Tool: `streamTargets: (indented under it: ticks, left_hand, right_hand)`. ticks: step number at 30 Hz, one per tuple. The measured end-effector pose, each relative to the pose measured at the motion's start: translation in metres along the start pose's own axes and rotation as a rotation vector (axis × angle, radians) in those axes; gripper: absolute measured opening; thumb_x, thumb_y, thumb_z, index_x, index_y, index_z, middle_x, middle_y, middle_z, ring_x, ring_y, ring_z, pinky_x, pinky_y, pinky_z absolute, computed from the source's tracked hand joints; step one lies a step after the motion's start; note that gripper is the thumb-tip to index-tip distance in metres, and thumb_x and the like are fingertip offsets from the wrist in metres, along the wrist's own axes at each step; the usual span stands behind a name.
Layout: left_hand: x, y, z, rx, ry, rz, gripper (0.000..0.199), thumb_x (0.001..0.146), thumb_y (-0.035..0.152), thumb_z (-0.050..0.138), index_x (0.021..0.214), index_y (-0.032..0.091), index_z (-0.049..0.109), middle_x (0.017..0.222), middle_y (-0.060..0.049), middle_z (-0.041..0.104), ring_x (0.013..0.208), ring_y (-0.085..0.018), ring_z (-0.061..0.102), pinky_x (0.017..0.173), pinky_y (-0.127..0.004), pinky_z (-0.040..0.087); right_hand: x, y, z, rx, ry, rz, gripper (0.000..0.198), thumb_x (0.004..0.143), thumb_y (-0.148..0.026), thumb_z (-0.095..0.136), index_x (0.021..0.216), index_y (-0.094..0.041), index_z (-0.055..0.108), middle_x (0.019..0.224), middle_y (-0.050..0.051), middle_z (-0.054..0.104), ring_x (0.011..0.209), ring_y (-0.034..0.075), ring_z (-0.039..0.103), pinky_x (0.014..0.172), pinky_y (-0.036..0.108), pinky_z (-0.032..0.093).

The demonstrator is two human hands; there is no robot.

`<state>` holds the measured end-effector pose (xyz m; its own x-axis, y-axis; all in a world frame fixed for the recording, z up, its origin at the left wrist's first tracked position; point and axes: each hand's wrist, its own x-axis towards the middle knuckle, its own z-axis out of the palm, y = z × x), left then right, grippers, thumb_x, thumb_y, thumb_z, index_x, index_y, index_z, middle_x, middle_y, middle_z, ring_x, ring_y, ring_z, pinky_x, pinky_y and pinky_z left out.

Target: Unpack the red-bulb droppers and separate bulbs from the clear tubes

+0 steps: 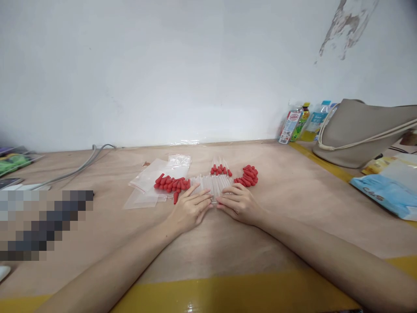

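Several clear tubes (211,183) lie side by side in a row on the brown-covered table. My left hand (192,209) rests at their left side with its fingers stretched over them. From the right, my right hand (241,204) lies over their near ends, fingers extended; neither hand grips anything. Left of the tubes is a pile of red rubber bulbs (169,183), with a single red bulb (176,198) just in front. Another heap of red bulbs (249,175) sits to the right. Behind the row, several droppers (221,169) with red bulbs point toward the wall.
Clear plastic bags (146,174) lie beneath and behind the left bulbs. A grey cable (83,164) runs along the left. On the right are drink bottles (314,124), a carton (289,127), a grey bag (361,132) and a blue package (384,193). The wall (195,74) stands behind.
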<state>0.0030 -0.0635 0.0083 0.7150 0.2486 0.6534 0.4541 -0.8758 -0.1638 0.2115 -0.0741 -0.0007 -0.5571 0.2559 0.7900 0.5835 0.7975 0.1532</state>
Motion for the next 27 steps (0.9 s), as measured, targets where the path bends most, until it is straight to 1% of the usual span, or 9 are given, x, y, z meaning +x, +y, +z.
streamTargets:
  ticks: [4,8,13,19,21,22,24,25,27]
  left_hand:
    - [-0.002,0.001,-0.002,-0.045,0.000,0.002,0.015,0.083,0.016,0.048,0.092,0.017,0.061,0.097,-0.004,0.068,0.101,-0.017,0.059,0.101,-0.041,0.037]
    - [0.000,0.001,-0.005,-0.072,0.003,0.015,0.015,0.084,0.015,0.048,0.090,0.018,0.061,0.093,-0.003,0.069,0.098,-0.016,0.061,0.102,-0.042,0.035]
    - [0.000,0.003,-0.008,-0.079,0.022,0.042,0.014,0.083,0.015,0.048,0.090,0.018,0.061,0.093,-0.003,0.069,0.098,-0.016,0.061,0.104,-0.045,0.032]
    - [-0.007,-0.003,-0.009,-0.124,0.042,0.006,0.014,0.082,0.014,0.050,0.090,0.018,0.060,0.093,-0.002,0.069,0.097,-0.016,0.061,0.103,-0.046,0.033]
    - [-0.011,-0.007,-0.010,-0.131,0.066,-0.030,0.014,0.082,0.016,0.050,0.090,0.019,0.061,0.091,-0.002,0.069,0.097,-0.016,0.061,0.100,-0.044,0.037]
    - [-0.013,-0.010,-0.010,-0.128,0.080,-0.058,0.014,0.082,0.017,0.051,0.090,0.020,0.061,0.091,-0.003,0.068,0.095,-0.017,0.061,0.096,-0.042,0.041]
    - [-0.017,-0.014,-0.009,-0.113,0.110,-0.135,0.014,0.083,0.019,0.051,0.092,0.019,0.061,0.091,-0.005,0.066,0.089,-0.016,0.062,0.083,-0.035,0.049]
    - [-0.019,-0.015,-0.008,-0.099,0.131,-0.183,0.016,0.083,0.020,0.050,0.093,0.019,0.061,0.090,-0.006,0.064,0.085,-0.015,0.061,0.075,-0.031,0.051]
    - [-0.019,-0.018,-0.006,-0.061,0.173,-0.282,0.020,0.085,0.020,0.047,0.100,0.019,0.060,0.085,-0.006,0.058,0.077,-0.013,0.057,0.064,-0.026,0.050]
  right_hand:
    - [-0.001,0.000,-0.002,0.020,0.007,-0.061,0.011,0.080,-0.020,0.057,0.089,-0.017,0.062,0.078,0.003,0.068,0.081,0.014,0.060,0.070,0.028,0.044]
    - [-0.002,-0.002,-0.004,-0.011,0.041,-0.129,0.015,0.079,-0.017,0.057,0.094,-0.016,0.061,0.079,0.003,0.068,0.084,0.014,0.061,0.072,0.029,0.046]
    - [-0.004,-0.003,-0.007,-0.049,0.053,-0.164,0.018,0.080,-0.015,0.056,0.097,-0.017,0.061,0.083,0.003,0.069,0.091,0.013,0.061,0.076,0.030,0.046]
    - [-0.006,0.001,-0.015,-0.070,0.060,-0.217,0.018,0.082,-0.012,0.052,0.096,-0.018,0.062,0.088,0.004,0.069,0.096,0.014,0.060,0.081,0.031,0.047]
    - [-0.008,0.006,-0.019,-0.061,0.062,-0.176,0.019,0.083,-0.013,0.051,0.095,-0.020,0.063,0.087,0.003,0.069,0.095,0.015,0.061,0.082,0.032,0.047]
    - [-0.010,0.010,-0.021,-0.063,0.071,-0.127,0.018,0.082,-0.014,0.053,0.095,-0.021,0.064,0.086,0.003,0.070,0.093,0.015,0.061,0.080,0.033,0.047]
    - [-0.014,0.017,-0.024,-0.082,0.096,0.011,0.018,0.079,-0.019,0.058,0.095,-0.023,0.064,0.083,0.002,0.070,0.084,0.016,0.062,0.075,0.033,0.047]
    - [-0.016,0.021,-0.025,-0.089,0.107,0.085,0.019,0.078,-0.021,0.060,0.096,-0.024,0.065,0.081,0.002,0.069,0.078,0.016,0.061,0.071,0.032,0.047]
    - [-0.020,0.029,-0.025,-0.069,0.122,0.213,0.021,0.078,-0.023,0.060,0.099,-0.025,0.064,0.080,0.003,0.068,0.071,0.014,0.059,0.066,0.029,0.047]
